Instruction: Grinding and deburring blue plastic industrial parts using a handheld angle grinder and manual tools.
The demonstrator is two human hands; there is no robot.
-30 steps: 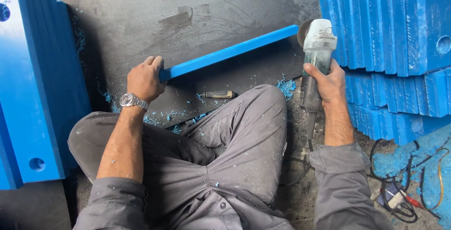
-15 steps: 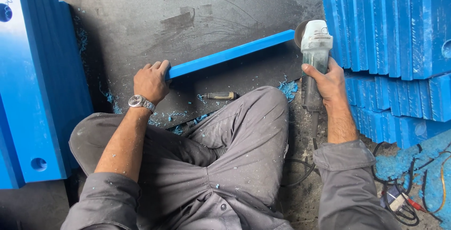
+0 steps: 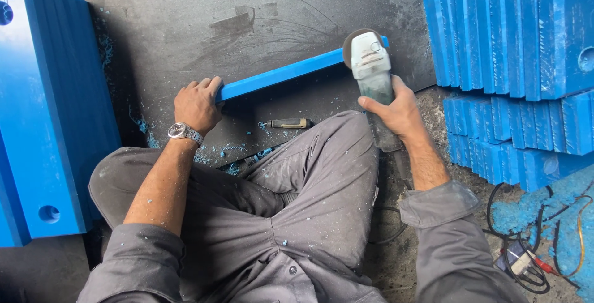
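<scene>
A long blue plastic slab (image 3: 278, 75) stands on its edge on the dark floor mat (image 3: 185, 25) in front of my crossed legs. My left hand (image 3: 197, 104) grips its near left end and holds it upright. My right hand (image 3: 396, 108) is closed around the body of a grey angle grinder (image 3: 370, 65), whose disc sits against the slab's far right end. The disc itself is partly hidden behind the grinder's head.
Stacks of blue slabs stand on edge at the left (image 3: 43, 117) and at the right (image 3: 513, 62). A small hand tool with a dark handle (image 3: 289, 123) lies by my knee. Blue shavings litter the mat. Cables and a plug (image 3: 526, 260) lie at lower right.
The grinder has moved left along the slab's right end, now covering it. My left hand stays on the slab's left end. The view has shifted slightly.
</scene>
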